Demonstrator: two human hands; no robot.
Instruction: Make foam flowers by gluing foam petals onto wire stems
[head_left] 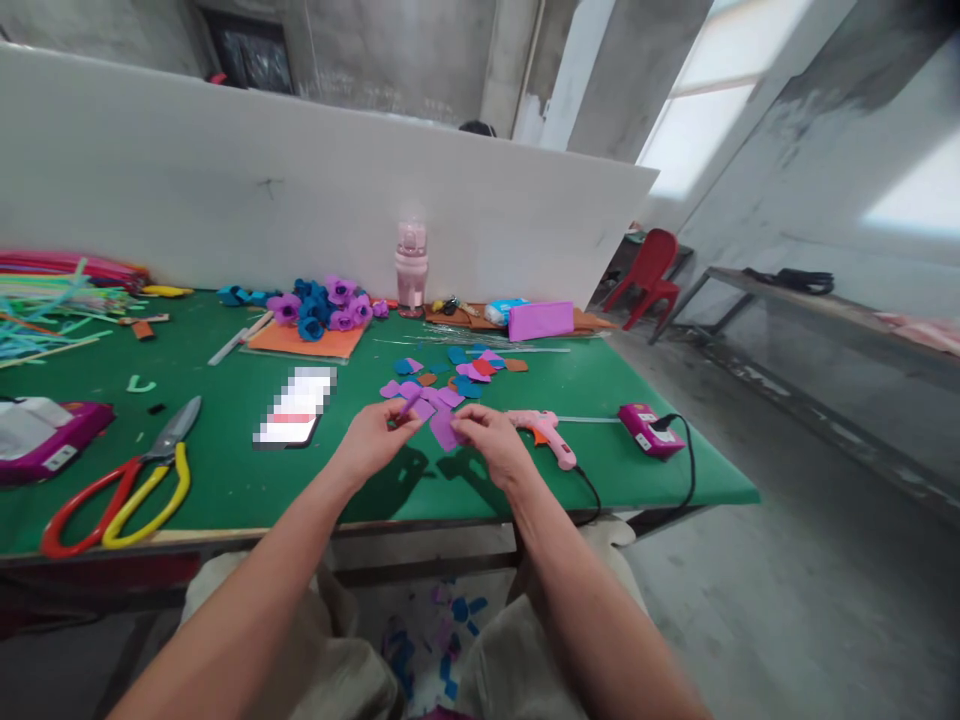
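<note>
Both my hands hover over the front of the green table (225, 470). My left hand (375, 435) pinches a thin purple rolled piece (410, 402) between its fingers. My right hand (487, 440) is closed on a flat purple petal piece (444, 430). Just beyond lie several loose foam petals (457, 375) in purple, blue, orange and pink. A pink glue gun (544, 432) rests right beside my right hand, its black cord running off the table edge.
Red and yellow shears (127, 485) and a phone (294, 415) lie to the left. Finished purple and blue foam flowers (322, 308) sit on an orange sheet, near a pink bottle (411, 265). A pink power adapter (649, 430) is at right. A white board (225, 190) backs the table.
</note>
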